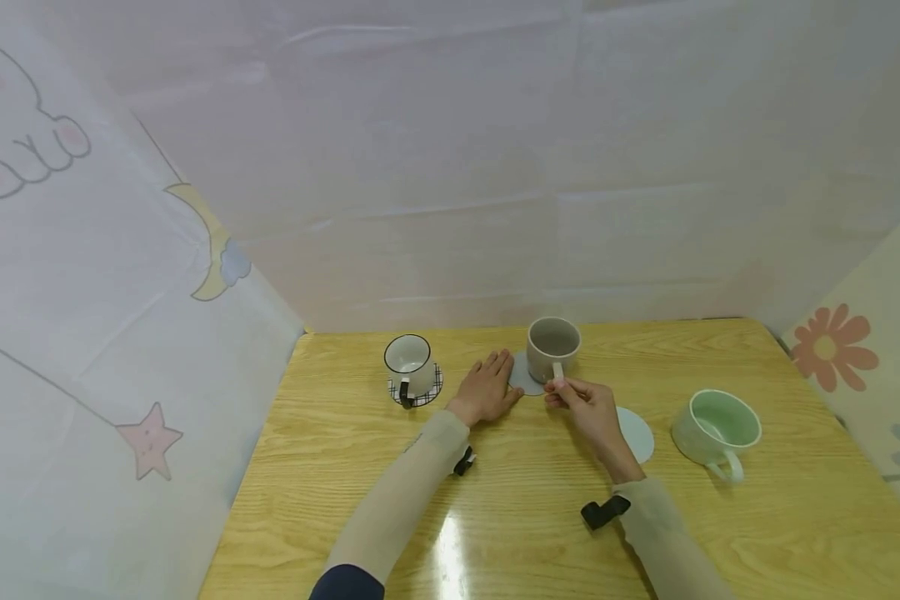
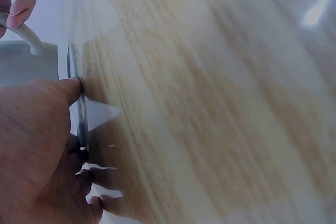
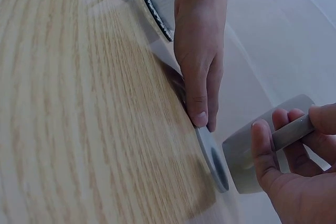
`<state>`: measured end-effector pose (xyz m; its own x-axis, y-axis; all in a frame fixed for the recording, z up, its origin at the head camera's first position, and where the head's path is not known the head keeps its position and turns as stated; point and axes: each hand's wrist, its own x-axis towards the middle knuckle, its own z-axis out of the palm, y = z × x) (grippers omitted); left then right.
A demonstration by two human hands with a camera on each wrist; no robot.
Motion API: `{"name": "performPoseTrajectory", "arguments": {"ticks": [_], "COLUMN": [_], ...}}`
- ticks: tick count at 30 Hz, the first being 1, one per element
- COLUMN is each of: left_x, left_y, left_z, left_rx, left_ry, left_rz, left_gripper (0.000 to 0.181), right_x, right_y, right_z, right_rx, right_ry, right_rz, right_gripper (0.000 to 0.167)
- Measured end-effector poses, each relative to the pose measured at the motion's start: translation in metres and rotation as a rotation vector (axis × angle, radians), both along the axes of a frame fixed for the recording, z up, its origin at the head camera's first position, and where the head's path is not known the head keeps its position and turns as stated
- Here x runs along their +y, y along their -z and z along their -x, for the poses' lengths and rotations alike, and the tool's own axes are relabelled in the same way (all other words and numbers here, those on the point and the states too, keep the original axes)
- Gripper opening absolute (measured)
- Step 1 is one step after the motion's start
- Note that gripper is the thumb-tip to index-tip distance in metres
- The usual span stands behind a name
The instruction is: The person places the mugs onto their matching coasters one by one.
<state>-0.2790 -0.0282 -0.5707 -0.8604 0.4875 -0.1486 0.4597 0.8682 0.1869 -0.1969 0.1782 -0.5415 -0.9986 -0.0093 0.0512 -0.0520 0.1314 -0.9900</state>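
Note:
My right hand grips the handle of a greyish-beige mug, thumb on top and fingers curled beneath. The mug is over the right part of a round grey coaster; a narrow gap shows between them in the right wrist view. Flat on the table with fairly straight fingers, my left hand touches the coaster's left edge. Its thumb meets the rim of the coaster in the left wrist view. Part of the coaster is hidden under the mug.
On the left, a white mug with a black rim and handle stands on a checked coaster. A pale round coaster lies partly behind my right wrist. Farther right stands a green mug. Printed cloth walls border the wooden table.

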Motion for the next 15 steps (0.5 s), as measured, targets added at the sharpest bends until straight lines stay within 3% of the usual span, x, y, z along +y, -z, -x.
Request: {"name": "performPoseTrajectory", "arguments": {"ticks": [5,15], "left_x": [0.000,-0.002], "left_y": [0.006,-0.005], "left_z": [0.003,-0.003], "left_rx": [-0.020,0.037], "left_ry": [-0.001,0.021], "left_rz": [0.003,0.011], "left_gripper": [0.076,0.074], "right_x": [-0.001,-0.004], "right_y": [0.001,0.002], "right_z": [0.000,0.002], "right_rx": [0.001,-0.010], "right_ry": [-0.015,-0.017], "right_rz": [-0.007,-0.018], "right_gripper": [0.041,0.043]}}
